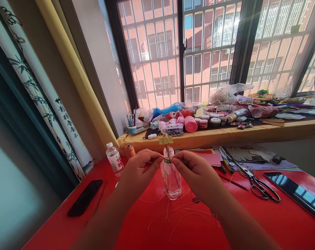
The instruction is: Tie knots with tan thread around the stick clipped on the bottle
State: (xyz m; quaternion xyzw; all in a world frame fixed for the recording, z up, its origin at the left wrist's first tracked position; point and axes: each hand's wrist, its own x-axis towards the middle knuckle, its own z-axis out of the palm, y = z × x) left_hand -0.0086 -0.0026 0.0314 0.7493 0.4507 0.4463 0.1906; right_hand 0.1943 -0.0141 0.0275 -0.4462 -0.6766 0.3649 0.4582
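Observation:
A clear glass bottle (pixel 171 180) stands upright on the red table. A yellow clip (pixel 165 140) sits above its mouth, with a thin brown braided piece hanging down at the neck. My left hand (pixel 144 168) is at the left of the neck, thumb and forefinger pinched together. On the right side of the neck my right hand (pixel 192 168) makes the same pinch. What lies between the fingertips is too small to make out. Several thin threads (pixel 168 208) spread over the table around the bottle's base.
Scissors (pixel 258 185), a phone (pixel 296 192) and papers lie at right. At left are a dark phone (pixel 85 198), a plastic water bottle (pixel 115 159) and an orange thread spool (pixel 130 150). Jars and craft supplies crowd the windowsill (pixel 147 139).

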